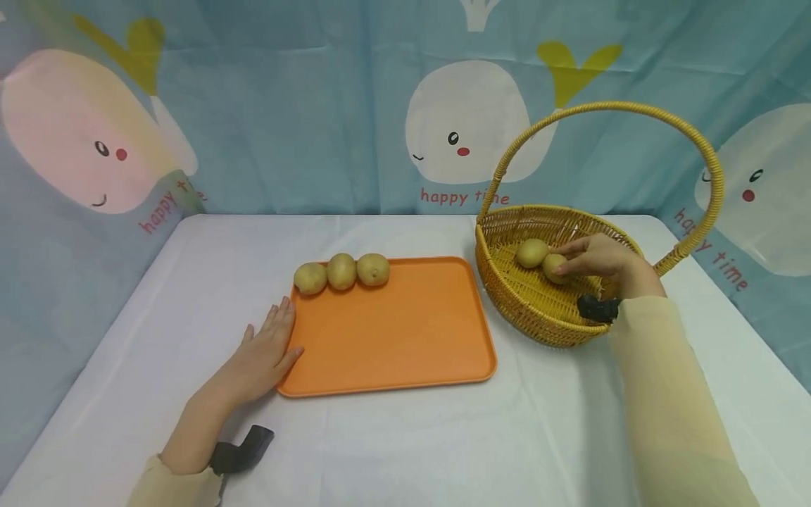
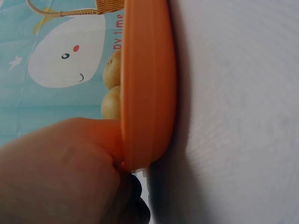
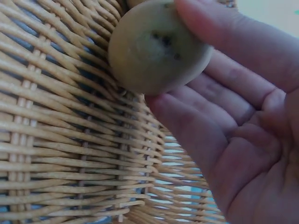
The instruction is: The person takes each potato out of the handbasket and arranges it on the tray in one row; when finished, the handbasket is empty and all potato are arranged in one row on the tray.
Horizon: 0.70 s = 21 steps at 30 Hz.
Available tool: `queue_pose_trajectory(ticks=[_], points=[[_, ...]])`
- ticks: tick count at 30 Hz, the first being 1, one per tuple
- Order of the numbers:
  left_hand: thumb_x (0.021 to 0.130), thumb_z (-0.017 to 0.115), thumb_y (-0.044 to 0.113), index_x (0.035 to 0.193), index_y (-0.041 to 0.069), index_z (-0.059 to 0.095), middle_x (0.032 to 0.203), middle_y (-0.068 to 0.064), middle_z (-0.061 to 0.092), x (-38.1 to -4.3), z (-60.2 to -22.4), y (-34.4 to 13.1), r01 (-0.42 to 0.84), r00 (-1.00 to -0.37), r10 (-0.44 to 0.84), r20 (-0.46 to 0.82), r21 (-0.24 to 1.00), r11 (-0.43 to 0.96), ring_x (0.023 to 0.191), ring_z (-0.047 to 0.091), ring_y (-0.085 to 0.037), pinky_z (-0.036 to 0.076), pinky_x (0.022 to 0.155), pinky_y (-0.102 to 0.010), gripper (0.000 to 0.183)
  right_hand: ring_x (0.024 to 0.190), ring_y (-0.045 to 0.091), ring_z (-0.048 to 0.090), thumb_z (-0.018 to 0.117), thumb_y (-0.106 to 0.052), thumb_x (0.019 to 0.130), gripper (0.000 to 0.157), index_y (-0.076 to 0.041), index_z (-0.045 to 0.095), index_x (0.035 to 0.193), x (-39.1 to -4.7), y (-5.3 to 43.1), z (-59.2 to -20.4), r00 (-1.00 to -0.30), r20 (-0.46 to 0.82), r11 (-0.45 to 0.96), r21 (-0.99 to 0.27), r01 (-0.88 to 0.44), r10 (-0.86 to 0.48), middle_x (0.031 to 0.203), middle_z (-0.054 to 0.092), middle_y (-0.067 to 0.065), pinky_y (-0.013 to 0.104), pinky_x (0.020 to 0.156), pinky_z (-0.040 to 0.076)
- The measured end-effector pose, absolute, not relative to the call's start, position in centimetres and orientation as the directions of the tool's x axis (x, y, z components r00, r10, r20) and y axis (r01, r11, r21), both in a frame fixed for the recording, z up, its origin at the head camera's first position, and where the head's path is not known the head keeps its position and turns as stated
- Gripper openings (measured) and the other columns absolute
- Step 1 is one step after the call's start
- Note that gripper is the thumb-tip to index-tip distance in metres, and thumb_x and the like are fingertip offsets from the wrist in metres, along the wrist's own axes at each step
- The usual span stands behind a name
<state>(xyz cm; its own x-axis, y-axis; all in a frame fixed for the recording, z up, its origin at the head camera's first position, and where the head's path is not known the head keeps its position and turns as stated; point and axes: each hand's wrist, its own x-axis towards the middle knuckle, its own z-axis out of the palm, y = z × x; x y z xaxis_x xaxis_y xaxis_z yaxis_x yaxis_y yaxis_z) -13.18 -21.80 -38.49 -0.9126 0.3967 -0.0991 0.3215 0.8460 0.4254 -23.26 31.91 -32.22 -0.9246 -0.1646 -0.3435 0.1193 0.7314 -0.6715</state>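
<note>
Potato (image 1: 554,269): where does it lie, and which hand is nearer?

Nearest the viewer, the left hand (image 1: 260,359) lies with fingers extended along the left edge of the tray (image 1: 386,331), well apart from it. Farther right, inside the basket (image 1: 535,294), the right hand (image 1: 598,257) is nearer, its grip narrowed on the potato between thumb and fingertips.

Its long axis?

Cannot be told; it appears nearly round.

And beyond?

Three potatoes (image 1: 342,272) line the tray's far edge from its left corner, across leftward from the grip. A second potato (image 1: 531,252) sits just past the held one, to its left.
</note>
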Motion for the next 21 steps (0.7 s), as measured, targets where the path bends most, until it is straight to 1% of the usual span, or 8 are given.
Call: queue_pose_trajectory(ticks=[1,3,6,11,15,18,21], points=[[0.099,0.048,0.024,0.146,-0.011,0.01,0.153,-0.027,0.005,-13.2,-38.5,-21.8,0.322,-0.912,0.398,-0.099,0.427,0.845,0.14,0.005,-0.045,0.005,0.102,-0.07,0.07,0.122,0.037,0.046,0.071,-0.029,0.085,0.062,0.005,0.05,0.133,-23.2,31.8,-32.1,-0.927,-0.334,0.74,-0.664,0.104,-0.17,0.135,0.048,0.025,0.052,0.1,0.038],[0.099,0.047,0.024,0.146,-0.011,0.009,0.153,-0.027,0.005,-13.2,-38.6,-21.8,0.323,-0.912,0.398,-0.099,0.425,0.846,0.14,0.004,-0.044,0.005,0.103,-0.069,0.07,0.124,0.042,0.041,0.072,-0.03,0.084,0.064,0.005,0.05,0.133,-23.3,31.6,-31.8,-0.932,-0.317,0.75,-0.657,0.081,-0.177,0.135,0.046,0.027,0.055,0.1,0.036],[0.099,0.047,0.025,0.146,-0.011,0.009,0.153,-0.027,0.005,-13.2,-38.7,-21.9,0.325,-0.912,0.399,-0.098,0.42,0.847,0.14,0.004,-0.044,0.005,0.102,-0.069,0.07,0.126,0.043,0.039,0.072,-0.03,0.084,0.066,0.005,0.048,0.135,-23.4,31.1,-31.4,-0.935,-0.301,0.732,-0.678,0.073,-0.186,0.137,0.045,0.027,0.056,0.1,0.035],[0.098,0.047,0.024,0.146,-0.011,0.01,0.153,-0.028,0.006,-13.3,-38.7,-21.9,0.328,-0.912,0.399,-0.091,0.42,0.846,0.139,0.005,-0.045,0.005,0.102,-0.07,0.07,0.122,0.033,0.046,0.073,-0.025,0.084,0.064,0.004,0.048,0.135,-23.3,29.8,-30.3,-0.95,-0.252,0.66,-0.748,0.072,-0.183,0.131,0.054,0.021,0.051,0.101,0.036],[0.098,0.048,0.023,0.146,-0.012,0.011,0.153,-0.028,0.006,-13.2,-38.7,-21.9,0.33,-0.911,0.402,-0.09,0.422,0.844,0.139,0.005,-0.045,0.005,0.102,-0.07,0.069,0.109,0.017,0.056,0.073,-0.024,0.084,0.064,0.002,0.047,0.136,-22.8,28.8,-29.3,-0.956,-0.215,0.631,-0.775,0.043,-0.2,0.125,0.06,0.016,0.046,0.101,0.037],[0.098,0.048,0.023,0.146,-0.011,0.011,0.153,-0.027,0.006,-13.2,-38.6,-21.9,0.328,-0.912,0.4,-0.09,0.424,0.844,0.139,0.005,-0.045,0.005,0.102,-0.07,0.069,0.1,0.005,0.059,0.073,-0.022,0.084,0.062,0.0,0.048,0.137,-22.4,27.9,-28.7,-0.959,-0.191,0.613,-0.79,0.023,-0.21,0.123,0.061,0.012,0.038,0.1,0.038],[0.098,0.047,0.024,0.146,-0.011,0.011,0.153,-0.027,0.006,-13.2,-38.6,-21.9,0.325,-0.913,0.397,-0.092,0.424,0.845,0.14,0.005,-0.045,0.005,0.102,-0.07,0.069,0.098,0.003,0.06,0.074,-0.019,0.083,0.06,0.0,0.05,0.135,-21.9,26.9,-28.2,-0.962,-0.158,0.592,-0.806,-0.005,-0.223,0.122,0.062,0.011,0.028,0.095,0.041]])
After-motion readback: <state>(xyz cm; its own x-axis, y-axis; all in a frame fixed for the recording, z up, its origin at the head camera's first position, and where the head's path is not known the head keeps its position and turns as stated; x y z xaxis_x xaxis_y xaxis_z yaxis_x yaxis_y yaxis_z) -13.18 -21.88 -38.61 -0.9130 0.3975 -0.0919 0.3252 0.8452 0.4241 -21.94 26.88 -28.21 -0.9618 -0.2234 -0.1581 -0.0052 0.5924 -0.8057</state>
